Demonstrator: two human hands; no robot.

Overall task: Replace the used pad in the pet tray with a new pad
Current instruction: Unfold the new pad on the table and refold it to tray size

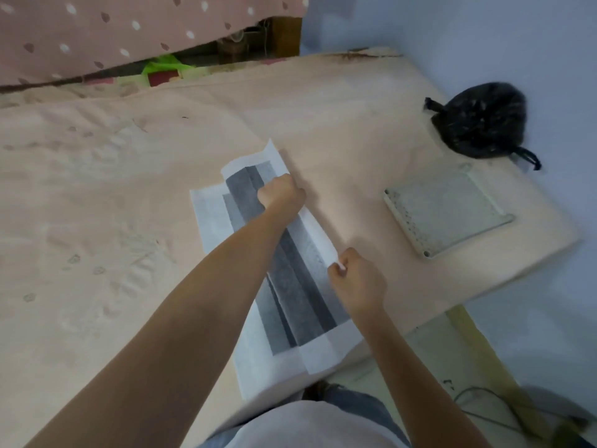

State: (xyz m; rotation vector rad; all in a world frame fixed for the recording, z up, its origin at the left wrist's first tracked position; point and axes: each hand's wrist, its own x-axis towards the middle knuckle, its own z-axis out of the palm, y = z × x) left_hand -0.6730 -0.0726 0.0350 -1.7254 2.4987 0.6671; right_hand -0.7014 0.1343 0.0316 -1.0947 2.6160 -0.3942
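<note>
New pad, white w/ dark grey centre, lies partly unfolded on the peach mattress, running from mid-surface to the near edge, its near end overhanging that edge a bit. Creases run lengthwise; right-hand flap lifted off the surface.

Left hand is a closed fist at the pad's far end, fingers curled down onto the grey part & the right flap; can't tell whether it's pinching the fold or just pressing on it. Right hand sits on the pad's right long edge, about halfway along, thumb & fingers pinched on the white border, raising it.

Pet tray, pale, square, perforated top, lies flat near the mattress's right edge, well apart from the pad. Tied black bag is beyond it, toward the far-right corner.

Far side: pink spotted cloth hangs over a dark gap w/ clutter. Right: pale blue wall/floor. Cable on the floor by the near-right corner. Frame slightly blurred.
</note>
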